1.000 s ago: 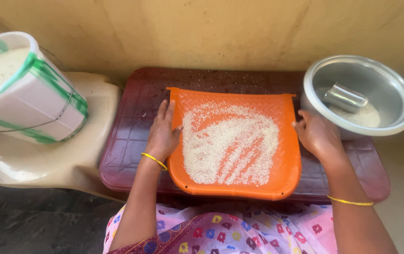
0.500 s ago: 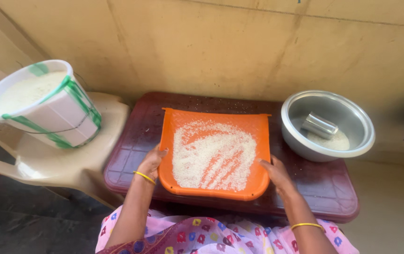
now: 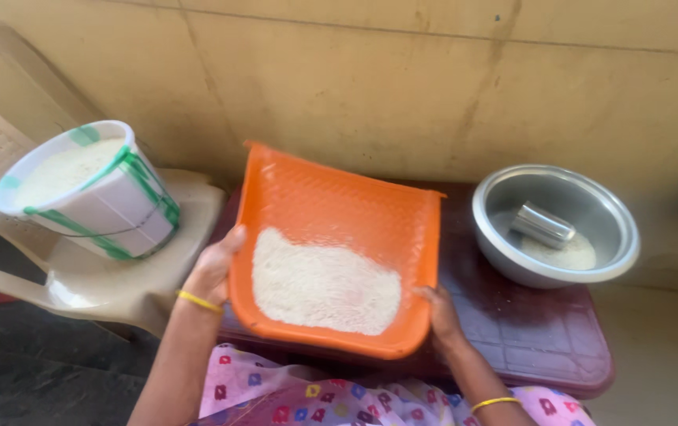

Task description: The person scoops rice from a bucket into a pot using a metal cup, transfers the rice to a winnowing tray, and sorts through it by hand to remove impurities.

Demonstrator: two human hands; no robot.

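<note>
An orange plastic winnowing tray (image 3: 339,197) is lifted and tilted toward me, its far edge raised. White rice (image 3: 323,284) has gathered in a heap at the tray's near end. My left hand (image 3: 214,268) grips the tray's left rim. My right hand (image 3: 439,312) grips the lower right rim. Each wrist wears a thin yellow bangle. The tray hovers above a dark red plastic table (image 3: 544,331).
A steel bowl (image 3: 619,229) with some rice and a small steel cup (image 3: 543,224) stands on the table's right. A white bucket with green stripes (image 3: 110,205), full of rice, rests on a beige plastic chair (image 3: 110,288) at left. A yellowish wall runs close behind.
The tray was lying flat on the table with rice spread across it. Both hands slid to its near corners and lifted it, tilting it so the rice slid into a heap near me.
</note>
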